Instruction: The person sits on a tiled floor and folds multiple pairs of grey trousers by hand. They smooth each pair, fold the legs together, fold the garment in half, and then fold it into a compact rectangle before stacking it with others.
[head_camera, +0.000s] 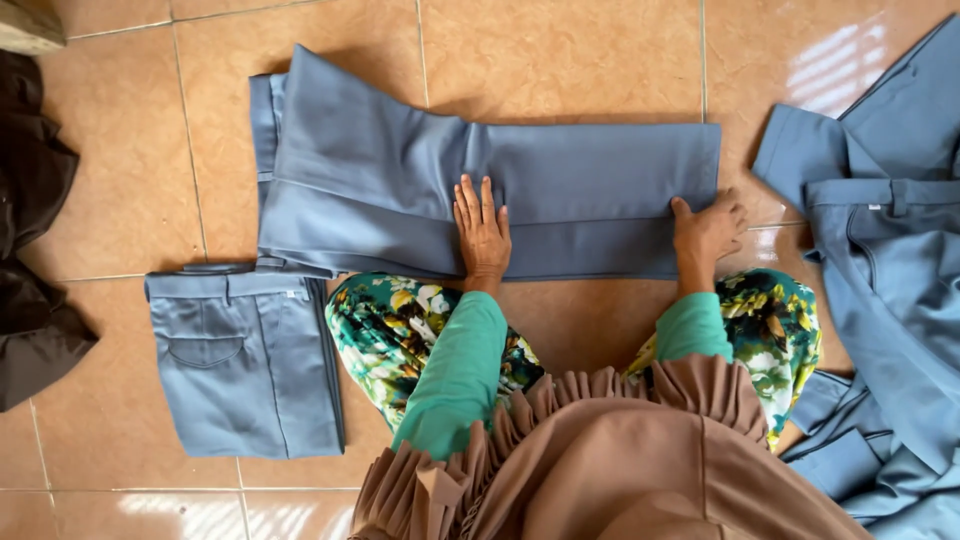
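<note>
A pair of grey-blue trousers (420, 185) lies folded lengthwise on the tiled floor in front of my knees. My left hand (482, 232) rests flat on its middle, fingers spread a little and pointing away from me. My right hand (706, 230) presses on the trousers' right end near the lower corner, thumb on the cloth and fingers curled at the edge. Both arms wear green sleeves.
A folded pair of the same trousers (245, 360) lies at the lower left. A heap of unfolded grey-blue trousers (890, 250) fills the right side. Dark brown cloth (30, 250) lies at the left edge. The floor is tan tiles (120, 150).
</note>
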